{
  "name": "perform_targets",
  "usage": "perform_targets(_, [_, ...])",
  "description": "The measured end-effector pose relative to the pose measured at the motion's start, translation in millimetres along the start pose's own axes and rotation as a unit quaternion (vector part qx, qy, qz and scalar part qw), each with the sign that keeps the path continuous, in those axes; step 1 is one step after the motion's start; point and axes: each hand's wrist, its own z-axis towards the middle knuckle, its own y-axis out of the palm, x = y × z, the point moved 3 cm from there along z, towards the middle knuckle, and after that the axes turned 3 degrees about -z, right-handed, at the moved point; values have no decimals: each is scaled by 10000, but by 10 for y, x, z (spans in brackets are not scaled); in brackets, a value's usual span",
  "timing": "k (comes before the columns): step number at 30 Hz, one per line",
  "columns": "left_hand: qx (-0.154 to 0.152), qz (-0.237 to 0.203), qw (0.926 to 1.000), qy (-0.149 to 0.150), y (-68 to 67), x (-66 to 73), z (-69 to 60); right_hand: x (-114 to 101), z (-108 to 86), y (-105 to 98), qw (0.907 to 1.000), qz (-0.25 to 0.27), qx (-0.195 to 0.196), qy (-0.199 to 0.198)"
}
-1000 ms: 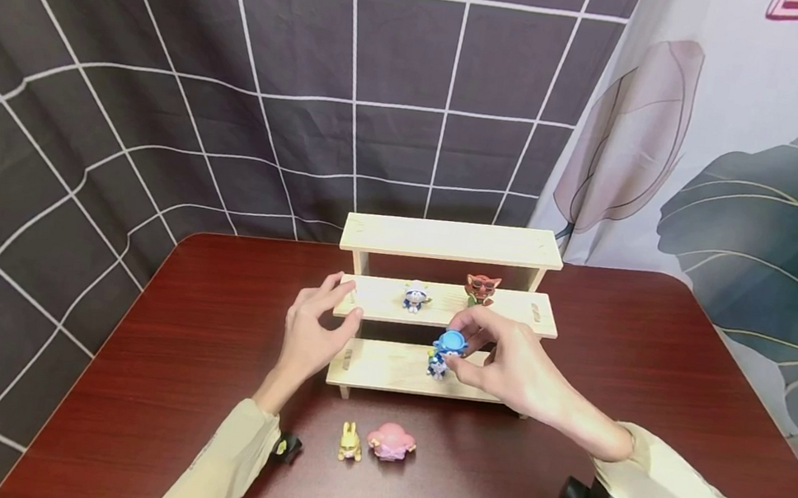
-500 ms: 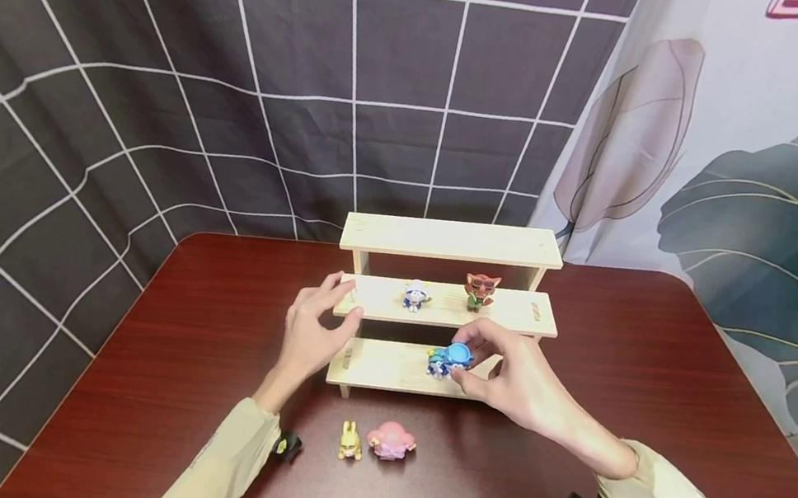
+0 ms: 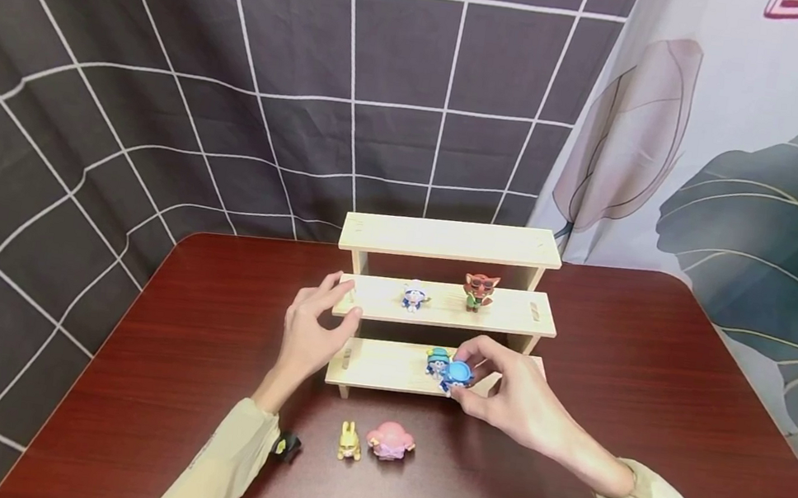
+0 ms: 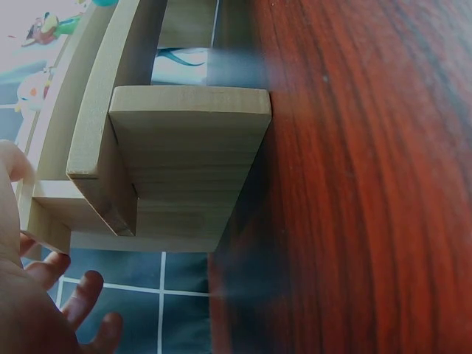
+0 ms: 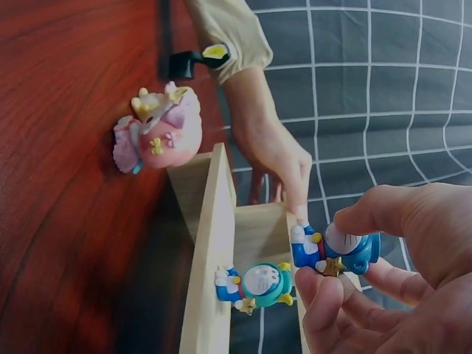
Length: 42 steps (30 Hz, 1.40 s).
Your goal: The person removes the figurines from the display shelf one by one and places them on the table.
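Observation:
My right hand [image 3: 523, 393] pinches a blue-hatted cat figurine [image 3: 456, 375] between thumb and fingers, over the front of the bottom shelf. In the right wrist view this figurine [image 5: 324, 249] shows a gold star. Close to its left stands a teal-hatted cat figurine [image 3: 437, 362] on the bottom shelf [image 3: 385, 365]. My left hand [image 3: 314, 330] is at the left end of the middle shelf [image 3: 371, 295], thumb and fingers apart; its fingertips seem to touch the board end. A white-and-blue figurine [image 3: 414, 296] and a fox figurine [image 3: 479, 292] stand on the middle shelf.
A yellow rabbit figurine [image 3: 350, 441] and a pink-topped figurine [image 3: 391, 441] stand on the red-brown table [image 3: 202, 391] before the rack. The top shelf [image 3: 452, 241] is at the back. A dark checked cloth [image 3: 297, 45] hangs behind.
My right hand has moved the blue-hatted figurine down and slightly right, from in front of the teal-hatted one to beside it. My left hand has stayed at the shelf end.

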Motion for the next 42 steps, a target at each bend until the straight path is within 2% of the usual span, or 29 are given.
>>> perform_targets(7, [-37,21,10000,-38,-6,4,-6,37,-49,36,9997,235,-43,-50])
perform_targets(24, [-20,64,10000,-23,-2,16,-4,122,-198,186,9990,345,-99,-266])
perform_targets(42, [15,61,9999,84,-8,18,-6,195,-331,356,9988,438,-116,-193])
